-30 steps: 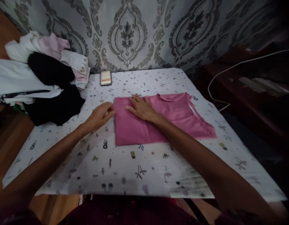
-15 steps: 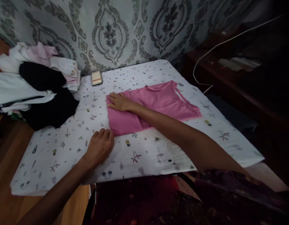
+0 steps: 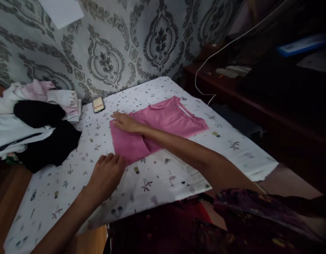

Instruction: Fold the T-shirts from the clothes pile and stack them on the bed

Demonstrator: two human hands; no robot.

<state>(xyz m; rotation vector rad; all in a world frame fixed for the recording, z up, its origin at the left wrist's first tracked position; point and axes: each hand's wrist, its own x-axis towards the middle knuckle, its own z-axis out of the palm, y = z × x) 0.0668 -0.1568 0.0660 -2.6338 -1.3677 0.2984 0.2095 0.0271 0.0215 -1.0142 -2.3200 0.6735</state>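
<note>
Left of frame centre, right hand lies flat, likely steadying pink garment; left hand curls at near corner, grip unclear.

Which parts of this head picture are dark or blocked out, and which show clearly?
Head view: the furniture at right sinks into shadow; same view: the small pale object is pixelated, details unreadable; same view: the pink garment shows visible folds despite dim light.
</note>
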